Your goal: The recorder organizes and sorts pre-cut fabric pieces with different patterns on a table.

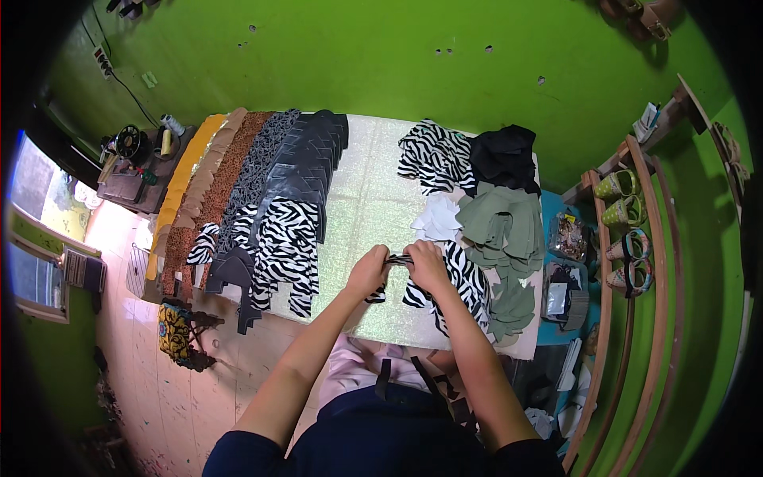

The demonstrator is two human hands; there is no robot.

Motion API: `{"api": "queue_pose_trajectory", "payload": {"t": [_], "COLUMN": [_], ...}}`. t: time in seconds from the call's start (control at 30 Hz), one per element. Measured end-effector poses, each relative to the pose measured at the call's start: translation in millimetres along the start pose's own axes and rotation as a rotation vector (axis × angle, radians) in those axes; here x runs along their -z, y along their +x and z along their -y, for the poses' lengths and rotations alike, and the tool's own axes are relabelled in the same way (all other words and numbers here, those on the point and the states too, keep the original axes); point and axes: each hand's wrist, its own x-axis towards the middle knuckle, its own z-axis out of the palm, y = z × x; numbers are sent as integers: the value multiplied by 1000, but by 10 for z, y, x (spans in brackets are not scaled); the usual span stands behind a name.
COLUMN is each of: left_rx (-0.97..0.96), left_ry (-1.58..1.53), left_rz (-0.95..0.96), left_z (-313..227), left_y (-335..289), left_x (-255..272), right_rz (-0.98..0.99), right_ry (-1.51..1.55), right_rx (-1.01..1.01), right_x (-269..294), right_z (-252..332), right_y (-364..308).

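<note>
zebra-print piece | pinched between left hand | right hand

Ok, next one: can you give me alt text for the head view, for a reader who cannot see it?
Seen from above, a person's left hand and right hand together grip a zebra-print piece over a pale glittery table. Overlapping rows of cut pieces lie to the left, loose fabric piles to the right, and a shoe rack stands against green walls.

Green walls, pinkish floor, perhaps a window.
</note>
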Motion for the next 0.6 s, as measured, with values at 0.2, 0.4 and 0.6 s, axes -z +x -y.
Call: {"api": "queue_pose_trajectory", "payload": {"t": [0.2,0.4,0.6], "left_rx": [235,400,435], "left_ry": [-376,-599,-570], "left_rz": [98,18,-81], "left_z": [21,188,714], "left_y": [-20,-134,-587], "left_x": [252,577,985], "right_rz": [149,176,189], "right_ry": [379,635,926], "right_rx": [-118,-295,-380], "right_x": [200,-26,-480], "right_z": [34,116,753], "right_y": [68,177,283]}}
